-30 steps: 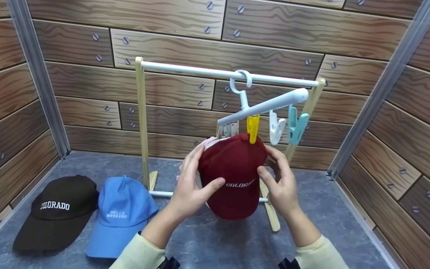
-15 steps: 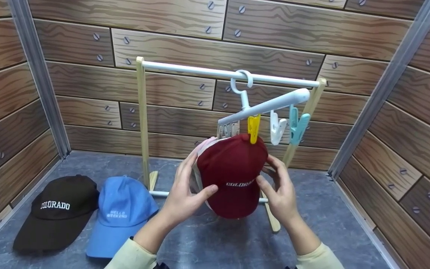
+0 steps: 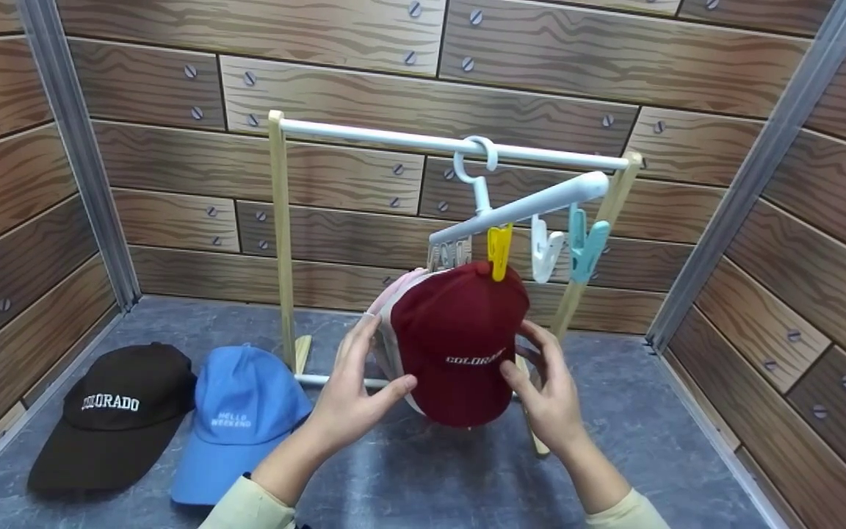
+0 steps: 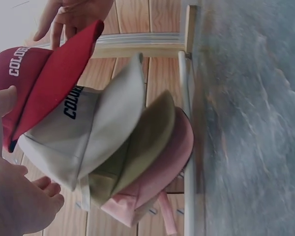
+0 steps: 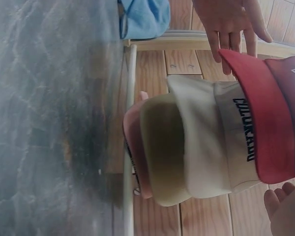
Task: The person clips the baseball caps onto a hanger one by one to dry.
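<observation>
A dark red Colorado cap hangs by its crown from a yellow clothespin on a white clip hanger. Behind it hang a pale grey cap, an olive cap and a pink cap, nested close together. My left hand stands at the left of the caps, fingers loosely spread, thumb near the red brim. On the other side is my right hand, fingers relaxed along the red cap's edge, thumb overlapping it in the head view.
The hanger hooks over the white bar of a wooden rack. A white clothespin and a teal clothespin hang at its right end. A black cap and a blue cap lie on the grey tabletop at left.
My left hand has drawn back left and down from the red cap, showing more of the caps behind. My right hand has slid slightly lower. The red cap stays hanging.
</observation>
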Motion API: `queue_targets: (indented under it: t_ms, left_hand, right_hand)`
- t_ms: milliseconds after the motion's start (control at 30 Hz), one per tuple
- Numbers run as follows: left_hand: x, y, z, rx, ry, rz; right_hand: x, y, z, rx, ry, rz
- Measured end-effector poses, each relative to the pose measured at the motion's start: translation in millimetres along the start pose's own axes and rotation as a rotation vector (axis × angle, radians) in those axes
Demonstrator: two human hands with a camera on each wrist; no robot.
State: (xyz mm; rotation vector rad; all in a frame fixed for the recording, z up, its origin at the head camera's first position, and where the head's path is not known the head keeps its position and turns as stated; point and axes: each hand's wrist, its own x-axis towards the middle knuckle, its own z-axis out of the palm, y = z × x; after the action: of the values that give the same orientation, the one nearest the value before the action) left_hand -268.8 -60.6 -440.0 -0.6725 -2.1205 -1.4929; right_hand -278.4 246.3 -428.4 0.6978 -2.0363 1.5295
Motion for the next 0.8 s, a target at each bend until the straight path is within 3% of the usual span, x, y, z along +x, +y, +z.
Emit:
queue_targets:
  t_ms: [300, 500, 800]
  left_hand:
    - [-6.9, -13.6, -2.5, 0.049, -0.024, 0.007]
    - [-11.8, -19.7, -5.2, 0.064, -0.050, -0.022]
    - [-16.4, -27.5, -10.5, 0.099, -0.072, -0.086]
  right_hand:
    - [-11, 14, -2, -0.019, -0.005, 0.070]
    - [-18, 23, -5, -0.034, -0.015, 0.093]
    - [-24, 34, -12, -0.017, -0.137, 0.204]
